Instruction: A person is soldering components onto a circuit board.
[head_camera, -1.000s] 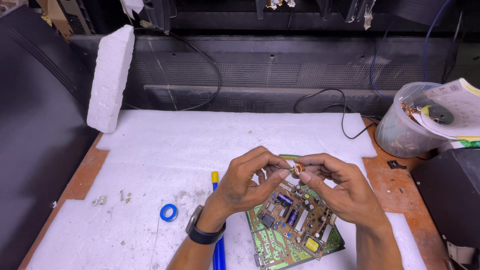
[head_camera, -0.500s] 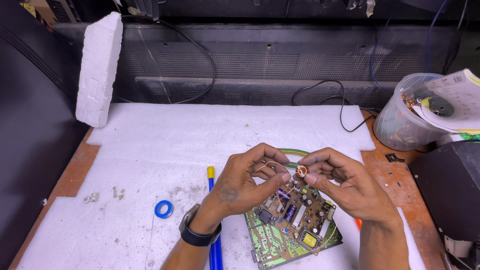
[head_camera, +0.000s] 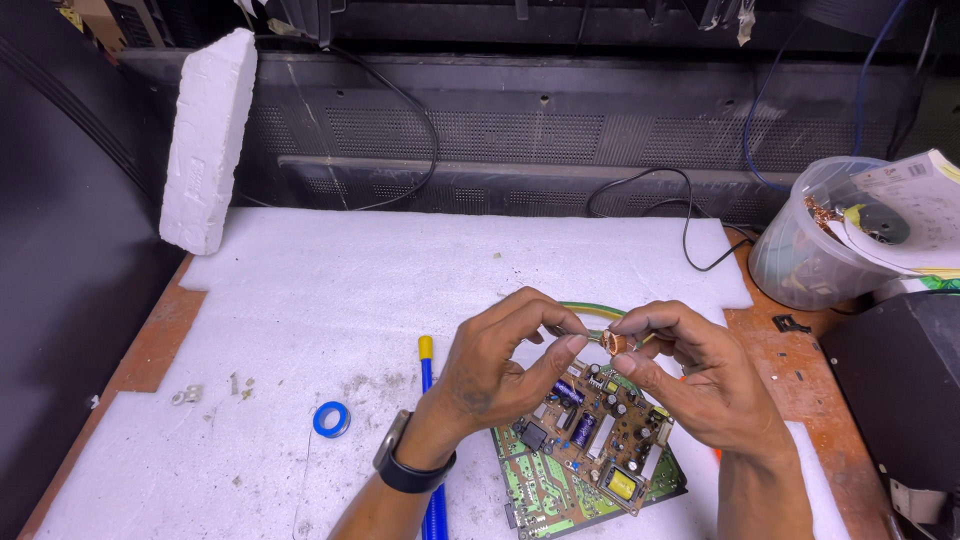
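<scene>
left hand (head_camera: 500, 365) and right hand (head_camera: 705, 385) together, both pinching a small copper coil (head_camera: 614, 343) | held just above green circuit board (head_camera: 590, 455) | judgement: grip steady, turn gently.

Your left hand (head_camera: 500, 365) and right hand (head_camera: 700, 385) meet just above the green board (head_camera: 590, 465), so that spot is full. To your left, the white foam sheet (head_camera: 350, 290) gives you lots of open room; only a small blue ring (head_camera: 331, 419) and a blue tool (head_camera: 428, 400) lie there. A foam block (head_camera: 205, 140) stands at the far left corner. On your right, a plastic tub (head_camera: 810, 250) and a black box (head_camera: 900, 390) block the way.
</scene>
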